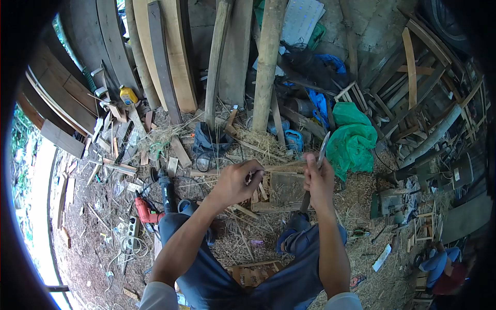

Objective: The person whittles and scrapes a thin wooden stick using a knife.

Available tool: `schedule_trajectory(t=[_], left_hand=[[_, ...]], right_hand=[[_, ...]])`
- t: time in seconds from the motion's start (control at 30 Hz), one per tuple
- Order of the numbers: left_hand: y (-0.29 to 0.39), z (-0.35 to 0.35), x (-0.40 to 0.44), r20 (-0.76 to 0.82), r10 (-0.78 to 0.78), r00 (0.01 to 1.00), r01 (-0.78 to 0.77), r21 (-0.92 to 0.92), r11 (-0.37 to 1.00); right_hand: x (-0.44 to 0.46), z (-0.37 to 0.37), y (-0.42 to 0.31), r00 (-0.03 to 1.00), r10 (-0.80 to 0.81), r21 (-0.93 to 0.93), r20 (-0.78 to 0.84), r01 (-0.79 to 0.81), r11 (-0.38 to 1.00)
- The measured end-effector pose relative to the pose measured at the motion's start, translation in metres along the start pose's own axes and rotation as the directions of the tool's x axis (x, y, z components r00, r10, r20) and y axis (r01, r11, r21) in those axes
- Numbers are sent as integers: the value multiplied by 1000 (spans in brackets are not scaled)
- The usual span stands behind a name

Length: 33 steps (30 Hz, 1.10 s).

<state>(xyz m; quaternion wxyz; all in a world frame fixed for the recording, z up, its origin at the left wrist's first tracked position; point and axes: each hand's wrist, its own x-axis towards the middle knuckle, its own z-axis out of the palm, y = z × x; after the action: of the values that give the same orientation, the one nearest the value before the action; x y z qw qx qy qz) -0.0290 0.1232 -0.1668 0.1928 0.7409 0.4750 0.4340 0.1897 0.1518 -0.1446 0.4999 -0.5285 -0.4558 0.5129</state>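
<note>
My right hand [320, 183] is wrapped round a knife. The knife's pale blade [324, 148] points up and away, and its dark handle [306, 201] sticks out below the fist. My left hand [238, 182] is closed in a pinch, thumb against curled fingers, to the left of the knife. Whatever lies between those fingertips is too small to make out. Behind and between both hands runs a light wooden strip [287, 168]; whether either hand touches it, I cannot tell. Beneath it is a grey flat block [287, 188] on the ground between my feet.
A red power drill [146, 211], a dark angle grinder [166, 192] and a power strip [133, 230] lie at left. Planks [181, 62] and a bamboo post [267, 67] stand ahead. A green plastic bag [354, 139] sits at right, wooden frames beyond. Another person [449, 271] sits lower right.
</note>
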Motion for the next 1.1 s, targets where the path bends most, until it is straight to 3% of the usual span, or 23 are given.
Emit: schedule_trajectory(t=[0.1,0.27,0.5,0.67,0.9,1.1], left_hand=[[4,8,0,60,-35,998,32,55,998],[2,11,5,-43,-31,999,26,-98,995],[11,15,4,-49,-80,996,76,-75,994],[14,18,9,-21,-226,974,215,-230,949],[2,18,8,105,-120,987,141,-221,965],[3,14,7,159,-315,936,349,-285,893]], right_hand=[[0,3,13,999,34,70,28,-35,997],[1,10,19,997,60,-4,45,-60,998],[-2,10,17,997,56,1,58,-56,998],[-4,13,19,996,32,-51,89,-27,998],[-1,10,17,995,5,-76,97,2,997],[-1,11,19,995,1,-71,99,6,997]])
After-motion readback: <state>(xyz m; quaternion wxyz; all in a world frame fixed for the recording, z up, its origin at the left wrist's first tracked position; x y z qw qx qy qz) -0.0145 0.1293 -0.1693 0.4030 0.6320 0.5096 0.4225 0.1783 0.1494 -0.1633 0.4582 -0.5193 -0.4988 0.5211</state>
